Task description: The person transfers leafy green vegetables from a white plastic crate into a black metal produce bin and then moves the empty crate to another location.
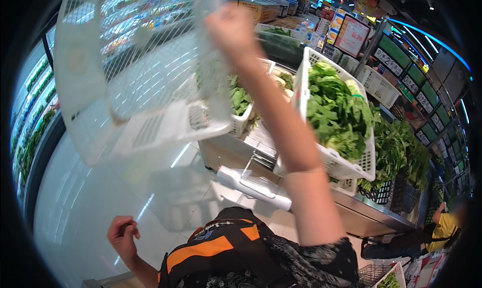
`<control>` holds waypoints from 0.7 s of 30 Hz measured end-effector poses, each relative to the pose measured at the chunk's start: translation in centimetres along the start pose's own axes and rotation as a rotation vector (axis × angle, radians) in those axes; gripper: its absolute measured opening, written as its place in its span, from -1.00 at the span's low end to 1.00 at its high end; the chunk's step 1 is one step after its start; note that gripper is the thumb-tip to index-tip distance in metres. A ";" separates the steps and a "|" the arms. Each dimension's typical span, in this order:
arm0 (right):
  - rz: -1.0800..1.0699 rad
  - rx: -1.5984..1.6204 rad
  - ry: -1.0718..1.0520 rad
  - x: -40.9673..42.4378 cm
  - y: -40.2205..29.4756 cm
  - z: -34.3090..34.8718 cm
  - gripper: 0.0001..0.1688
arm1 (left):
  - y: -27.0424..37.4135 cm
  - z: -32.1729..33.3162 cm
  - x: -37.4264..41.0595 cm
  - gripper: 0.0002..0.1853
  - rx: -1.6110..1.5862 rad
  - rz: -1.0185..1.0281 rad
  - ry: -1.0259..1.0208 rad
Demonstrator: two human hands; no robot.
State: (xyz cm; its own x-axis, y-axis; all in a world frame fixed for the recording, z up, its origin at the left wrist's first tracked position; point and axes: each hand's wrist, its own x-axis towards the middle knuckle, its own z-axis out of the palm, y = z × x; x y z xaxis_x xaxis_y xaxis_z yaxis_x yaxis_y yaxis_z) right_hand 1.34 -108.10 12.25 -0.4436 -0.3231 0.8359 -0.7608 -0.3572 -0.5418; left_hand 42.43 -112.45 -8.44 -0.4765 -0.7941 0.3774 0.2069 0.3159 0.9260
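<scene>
My right hand (235,34), blurred by motion, grips the rim of a white plastic mesh crate (160,124) raised at the upper left. Floor and shelves show through its slatted base; I see no produce in it. Low on the left, my left hand (124,237) hangs over the floor with loosely curled fingers, holding nothing. Under my right forearm, a white crate of leafy greens (241,98) stands on the display counter, partly hidden. To the right of the forearm, another white crate (370,167) holds bundled green lettuce (335,103) and sits tilted on the counter.
A plastic bag roll (252,186) juts from the counter's front edge (339,209). More greens (399,148) fill dark baskets on the right. Price boards (406,81) stand behind. A person in yellow (444,227) is at lower right, near shopping carts. Refrigerated shelves (35,133) line the left.
</scene>
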 end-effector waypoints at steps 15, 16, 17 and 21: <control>0.683 -0.011 -0.421 -21.1 25.3 41.8 -0.74 | -14.2 -13.3 31.0 -0.65 0.882 0.196 0.190; 0.705 -0.022 -0.431 -20.2 26.4 42.8 -0.73 | -14.8 -14.1 33.0 -0.64 0.898 0.200 0.226; 0.740 -0.024 -0.447 -19.3 27.0 44.3 -0.73 | -15.4 -14.8 35.1 -0.64 0.910 0.206 0.258; 0.776 -0.110 -0.411 -17.0 32.5 47.9 -0.73 | -22.4 -16.2 42.2 -0.66 0.858 0.115 0.153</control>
State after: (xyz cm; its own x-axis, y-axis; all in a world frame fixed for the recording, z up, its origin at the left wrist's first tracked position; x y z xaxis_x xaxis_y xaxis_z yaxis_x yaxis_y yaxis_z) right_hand 6.85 -156.17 -23.77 -0.6645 -0.7365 0.1269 -0.3666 0.1732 -0.9141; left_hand 31.53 -161.50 -13.47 -0.3595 -0.7747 0.5201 -0.4967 0.6308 0.5961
